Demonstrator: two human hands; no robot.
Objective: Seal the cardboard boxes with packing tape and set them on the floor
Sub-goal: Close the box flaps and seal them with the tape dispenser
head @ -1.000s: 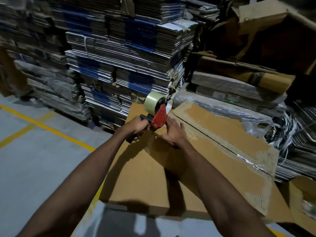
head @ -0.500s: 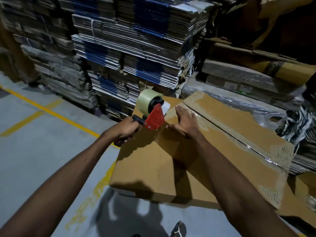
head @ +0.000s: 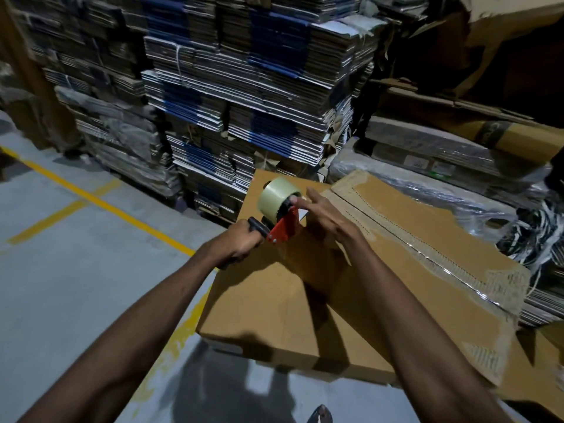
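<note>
Left hand [head: 236,246] grips the tape dispenser [head: 279,213] handle over the cardboard box [head: 274,306]; right hand [head: 331,216], fingers straight, touches its roll.

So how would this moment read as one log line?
left hand grips tape dispenser | right hand open, fingers at tape roll | cardboard box seam untaped

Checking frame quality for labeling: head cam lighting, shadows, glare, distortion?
Head view: dim overall; both arms throw hard shadows across the cardboard box; glare streaks on the taped seam; wide-angle bending at the edges; tape dispenser and hands sharp enough.
</note>
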